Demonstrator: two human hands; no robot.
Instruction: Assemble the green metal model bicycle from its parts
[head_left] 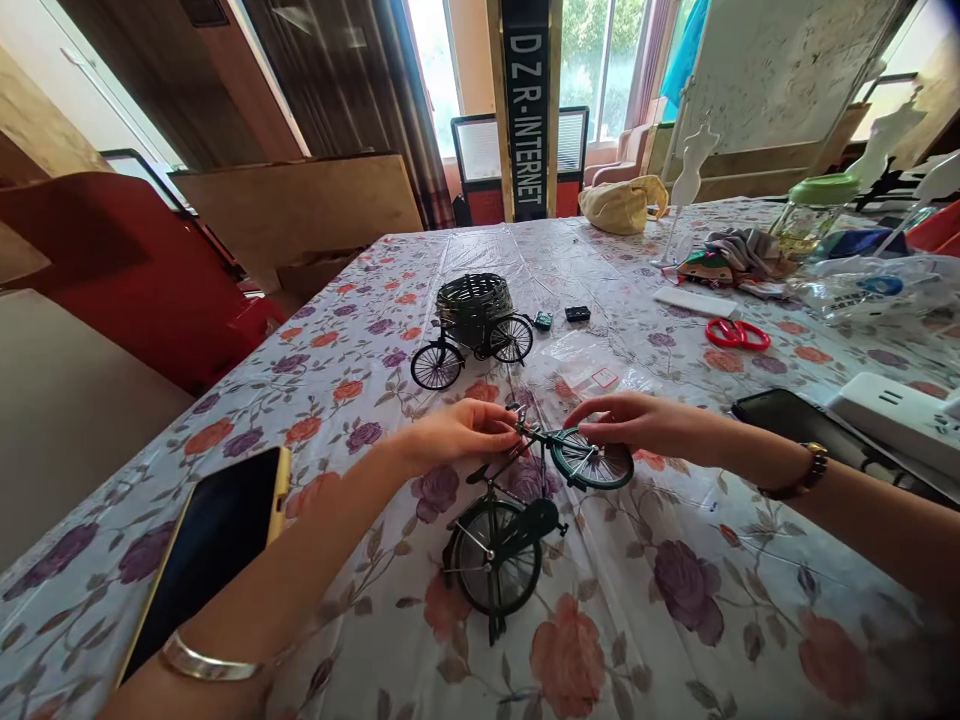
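Note:
A dark green miniature bicycle (529,525) is in front of me on the flowered tablecloth, its rear wheel toward me and its front wheel turned to the right. My left hand (471,428) is closed, pinching the handlebar between thumb and fingers. At the front wheel (592,460), my right hand (637,422) has its fingers closed on the upper rim. Some of the handlebar is hidden behind my left fingertips. Beyond my hands stands a black miniature bicycle (511,340), right against a dark woven basket (474,296).
To the left lies a phone (217,540) with a yellow case. Small green (543,320) and black (577,314) pieces sit near a clear plastic bag (592,362). On the right are red-handled scissors (736,334), a black flat item (795,420) and a white power strip (896,415).

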